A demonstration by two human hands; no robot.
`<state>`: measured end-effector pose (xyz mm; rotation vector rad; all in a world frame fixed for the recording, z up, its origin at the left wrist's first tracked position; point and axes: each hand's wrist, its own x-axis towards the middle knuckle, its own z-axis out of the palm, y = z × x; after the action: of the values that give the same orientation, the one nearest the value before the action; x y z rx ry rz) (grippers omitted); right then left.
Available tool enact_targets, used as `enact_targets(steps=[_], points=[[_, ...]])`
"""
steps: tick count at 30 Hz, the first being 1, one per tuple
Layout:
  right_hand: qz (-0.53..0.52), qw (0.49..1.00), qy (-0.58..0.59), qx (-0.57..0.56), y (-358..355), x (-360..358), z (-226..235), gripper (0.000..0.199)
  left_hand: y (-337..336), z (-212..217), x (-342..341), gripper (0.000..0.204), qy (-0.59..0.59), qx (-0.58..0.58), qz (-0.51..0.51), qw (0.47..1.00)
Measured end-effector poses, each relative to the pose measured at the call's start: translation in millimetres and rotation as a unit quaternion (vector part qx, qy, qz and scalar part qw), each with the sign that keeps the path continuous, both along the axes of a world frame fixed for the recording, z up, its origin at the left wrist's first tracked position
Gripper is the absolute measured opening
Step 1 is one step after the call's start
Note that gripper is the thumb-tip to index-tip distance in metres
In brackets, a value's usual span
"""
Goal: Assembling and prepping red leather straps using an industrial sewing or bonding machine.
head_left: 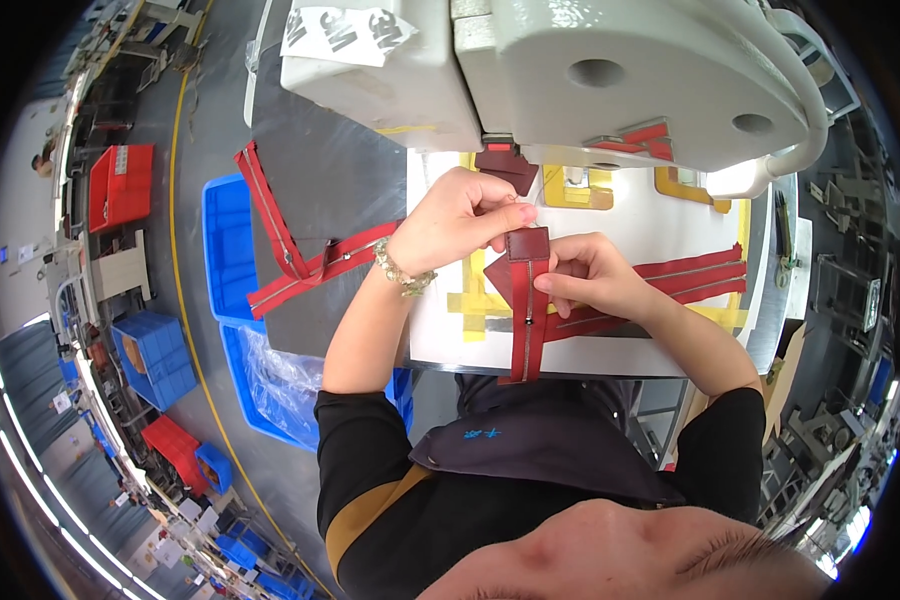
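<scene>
A red zipper strip with metal teeth hangs toward me over the table's near edge, its upper end covered by a dark red stitched tab. My right hand pinches the strip's right edge just below the tab. Thumb and fingertips of my left hand are pressed together at the tab's upper left corner; whatever they grip is too small to make out. Partly under the strip lies a dark red piece. Behind my left hand, more dark red pieces sit below the machine head.
A large off-white sewing machine overhangs the white work surface, which bears yellow tape guides. More red zippers lie at left and right. Blue bins stand on the left, one with clear plastic.
</scene>
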<state>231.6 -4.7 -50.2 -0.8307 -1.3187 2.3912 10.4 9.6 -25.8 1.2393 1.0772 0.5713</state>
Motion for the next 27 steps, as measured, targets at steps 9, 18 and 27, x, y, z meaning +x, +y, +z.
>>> enact_targets(steps=[9, 18, 27], points=[[0.002, 1.000, 0.006, 0.002, -1.0, -0.3, -3.9, 0.022, 0.6, -2.2, -0.2, 0.029, 0.006, 0.012, -0.010, 1.000], [0.006, 1.000, 0.005, -0.002, 0.5, 1.4, -1.9, 0.020, -0.3, -2.4, 1.1, 0.027, 0.033, 0.056, -0.019, 0.998], [0.019, 0.999, -0.027, 0.019, -2.8, -0.8, 3.2, 0.019, -2.2, -5.9, 1.0, 0.020, 0.018, 0.087, -0.027, 0.996]])
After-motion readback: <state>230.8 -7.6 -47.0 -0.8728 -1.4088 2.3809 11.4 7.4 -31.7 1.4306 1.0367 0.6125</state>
